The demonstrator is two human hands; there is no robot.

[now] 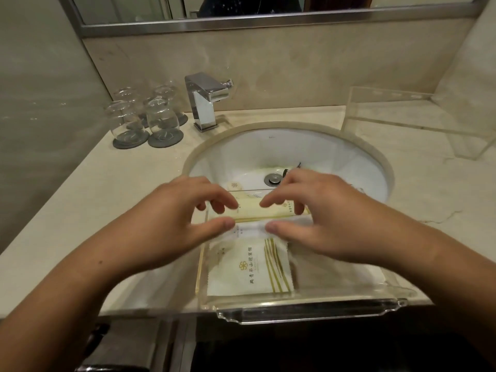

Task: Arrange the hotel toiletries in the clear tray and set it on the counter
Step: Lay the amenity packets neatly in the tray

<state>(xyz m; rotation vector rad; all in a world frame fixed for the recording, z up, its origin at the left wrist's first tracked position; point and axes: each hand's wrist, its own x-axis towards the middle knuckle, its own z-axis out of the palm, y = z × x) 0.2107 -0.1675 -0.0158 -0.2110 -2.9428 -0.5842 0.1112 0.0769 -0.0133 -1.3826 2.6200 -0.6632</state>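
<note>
A long cream packet is pinched at its ends between thumb and curled fingers of the left hand and the right hand, inside the clear tray. Just nearer than the thumbs, a white sachet with gold stripes is laid flat in the same tray. The tray is set under both hands across the near rim of the sink basin, its front lip overhanging the edge of the counter. Bare counter is seen outside each wrist. Beyond the left hand, upturned glasses are stood on grey coasters beside a chrome faucet. Beyond the right hand, a clear acrylic stand is placed against the wall.
</note>
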